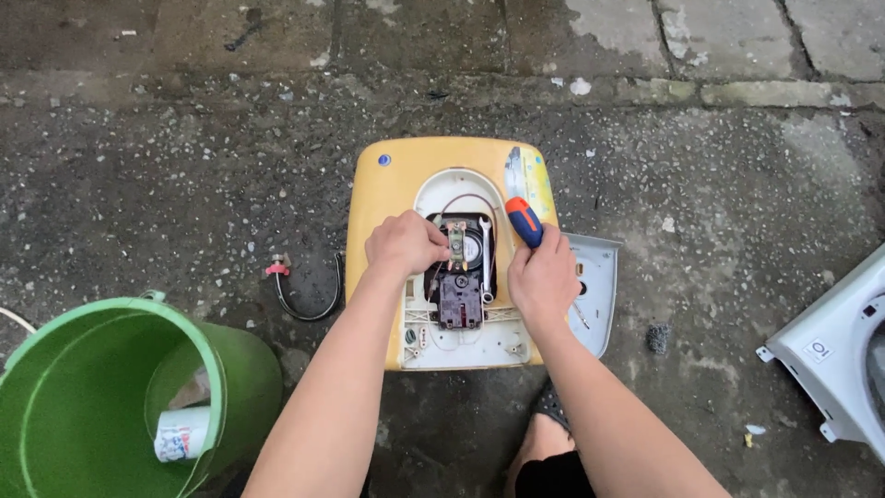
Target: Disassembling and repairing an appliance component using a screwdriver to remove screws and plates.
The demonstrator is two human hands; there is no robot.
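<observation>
Orange-handled screwdriver in right hand, yellow appliance

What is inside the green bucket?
In the bucket, a white can-like container lies at the bottom. The near wall hides the rest of the bottom.

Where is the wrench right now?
The wrench stands inside the yellow appliance's open compartment, between the left hand and right hand.

1. An outdoor yard or pavement used as a makeshift repair spot: rough, damp concrete ground with paving slabs at the far edge.
2. A green bucket stands near left; a white appliance panel lies right.
</observation>
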